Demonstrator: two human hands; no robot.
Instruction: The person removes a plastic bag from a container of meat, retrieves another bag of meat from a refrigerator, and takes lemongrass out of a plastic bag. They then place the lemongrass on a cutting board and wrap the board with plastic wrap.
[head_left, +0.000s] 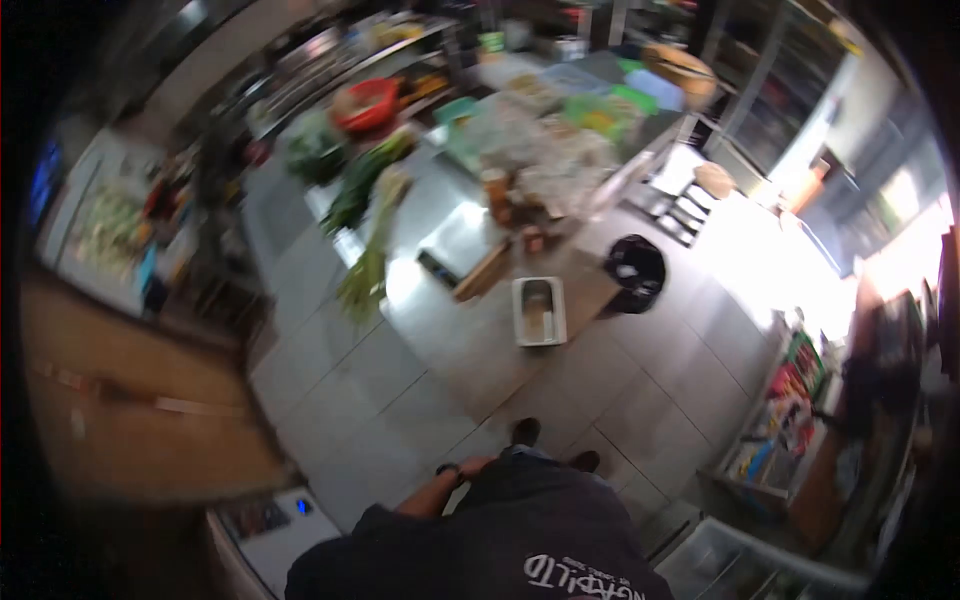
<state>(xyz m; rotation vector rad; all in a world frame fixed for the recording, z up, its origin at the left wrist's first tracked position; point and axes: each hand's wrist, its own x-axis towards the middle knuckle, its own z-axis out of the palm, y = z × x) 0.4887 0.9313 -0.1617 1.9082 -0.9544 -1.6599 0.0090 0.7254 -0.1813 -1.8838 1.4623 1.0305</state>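
Observation:
My left hand (474,466) is low in the view, against the front of my dark shirt (500,530), with a dark watch (449,470) on the wrist. Its fingers are blurred and partly hidden, so what they hold, if anything, cannot be made out. No part of my right hand shows. Ahead is a steel table (430,210) with long green stalks (375,250), leafy greens (350,195), a dark flat object (437,268) and a wooden piece (483,272). A white rectangular container (539,312) sits at the table's near corner.
Plastic bags (560,160) and a red basin (366,104) lie farther back. A black bin bag (636,272) stands right of the table, near a low stool (685,205). At lower right are a clear bin (740,560) and a crate of packets (785,420). A brown surface (150,390) spans the left.

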